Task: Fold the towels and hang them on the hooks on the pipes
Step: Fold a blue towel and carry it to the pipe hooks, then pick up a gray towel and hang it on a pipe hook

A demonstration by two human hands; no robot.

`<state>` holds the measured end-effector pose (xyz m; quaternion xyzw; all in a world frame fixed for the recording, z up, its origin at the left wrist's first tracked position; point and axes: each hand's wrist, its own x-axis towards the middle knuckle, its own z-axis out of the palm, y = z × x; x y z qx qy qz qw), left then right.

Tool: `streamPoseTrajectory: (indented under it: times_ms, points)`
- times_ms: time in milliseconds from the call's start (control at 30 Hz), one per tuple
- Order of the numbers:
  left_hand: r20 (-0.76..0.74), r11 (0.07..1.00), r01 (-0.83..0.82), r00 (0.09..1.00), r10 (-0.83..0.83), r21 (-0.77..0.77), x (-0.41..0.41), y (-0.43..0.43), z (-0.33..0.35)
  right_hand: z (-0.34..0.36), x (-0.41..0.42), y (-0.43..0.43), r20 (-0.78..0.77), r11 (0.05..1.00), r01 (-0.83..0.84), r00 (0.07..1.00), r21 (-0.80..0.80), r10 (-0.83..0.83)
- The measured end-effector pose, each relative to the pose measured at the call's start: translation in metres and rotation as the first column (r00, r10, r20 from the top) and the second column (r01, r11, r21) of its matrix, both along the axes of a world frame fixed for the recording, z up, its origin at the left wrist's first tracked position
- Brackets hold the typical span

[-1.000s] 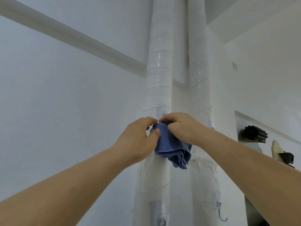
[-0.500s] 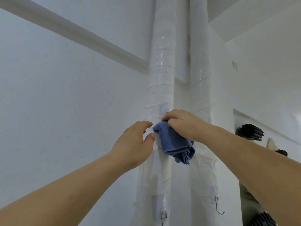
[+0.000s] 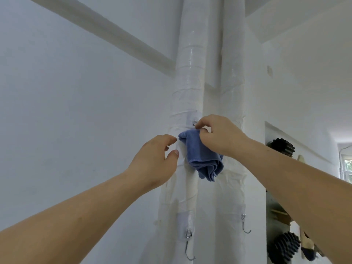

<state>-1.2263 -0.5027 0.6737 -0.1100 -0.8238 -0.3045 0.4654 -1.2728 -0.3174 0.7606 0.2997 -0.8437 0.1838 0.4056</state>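
— At the upper hook [image 3: 195, 122] on the left pipe [image 3: 188, 82]: what is entry one?

— Blue towel [image 3: 202, 159], one, folded into a bunch. Top edge raised to just under the hook. The rest hangs against the pipe, over the gap toward the right pipe [image 3: 232, 73].

— Held by?

— Right hand [image 3: 219, 136], fingers curled, pinching the towel's top. Judged reason: the fold must pass over the hook's point, so the grip sits at the spot that has to catch. Whether the cloth is on the hook yet, I cannot tell, because the fingers cover it.

— And the other?

— Left hand [image 3: 154, 161], just left of the towel, apparently not touching it. Fingers loosely bent, thumb apart from them, nothing held. Probably waiting to steady the cloth.

— Other fittings?

— Lower left hook [image 3: 189, 250], under a grey tape patch [image 3: 185, 220] on the left pipe. Lower right hook [image 3: 245, 227] on the right pipe. Both bare, likely meant for further towels. Pipes wrapped in white with clear tape bands.

— Far right?

— Dark bristled brushes [image 3: 282, 147] against the wall, not part of this job.

— Brands, labels, lettering?

— None legible on towel, tape, hooks or pipes.
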Motion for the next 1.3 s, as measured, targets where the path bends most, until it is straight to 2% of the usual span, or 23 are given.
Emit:
streamPoseTrajectory:
  times_ms: [67,133,267,333,433,533,633,733,900,1067,1167,1300]
  points:
    - [-0.01,1.0,0.004,1.0,-0.004,0.027,0.006,0.003,-0.003,-0.012,0.014,0.0,-0.142,1.0,0.012,0.99,0.006,-0.011]
    - [-0.005,0.996,0.027,1.0,-0.027,0.08,0.013,0.007,-0.015,-0.037,0.029,0.002,-0.273,0.998,-0.023,0.962,-0.06,0.005]
    - [0.081,0.982,0.135,0.986,-0.147,0.13,0.021,0.021,-0.063,-0.098,0.051,0.015,-0.373,0.986,0.014,0.925,-0.165,-0.076]
    - [0.144,0.968,0.206,0.963,-0.227,0.144,0.024,0.034,-0.092,-0.125,0.061,0.022,-0.282,0.987,0.048,0.955,-0.156,-0.091]
    - [0.252,0.939,0.296,0.909,-0.333,0.175,0.028,0.057,-0.137,-0.166,0.079,0.034,-0.02,0.986,0.159,0.987,-0.05,-0.16]
    - [0.336,0.926,0.329,0.865,-0.373,0.182,0.036,0.082,-0.185,-0.216,0.092,0.059,0.236,0.955,0.284,0.926,0.08,-0.295]
    - [0.426,0.929,0.336,0.826,-0.368,0.152,0.052,0.111,-0.238,-0.277,0.105,0.098,0.434,0.928,0.342,0.821,0.147,-0.372]
    - [0.508,0.914,0.387,0.766,-0.393,0.124,0.078,0.154,-0.292,-0.343,0.126,0.141,0.567,0.914,0.341,0.718,0.219,-0.403]
    - [0.655,0.869,0.48,0.619,-0.433,0.12,0.135,0.252,-0.392,-0.452,0.192,0.241,0.746,0.897,0.398,0.534,0.193,-0.397]
    - [0.807,0.822,0.536,0.389,-0.445,0.195,0.209,0.37,-0.492,-0.556,0.291,0.361,0.874,0.84,0.507,0.298,0.195,-0.383]
    - [0.851,0.777,0.569,0.236,-0.47,0.271,0.262,0.435,-0.54,-0.607,0.354,0.418,0.923,0.807,0.567,0.2,0.165,-0.329]
    - [0.888,0.718,0.602,0.031,-0.459,0.35,0.335,0.497,-0.596,-0.667,0.443,0.472,0.964,0.708,0.685,0.033,0.171,-0.265]
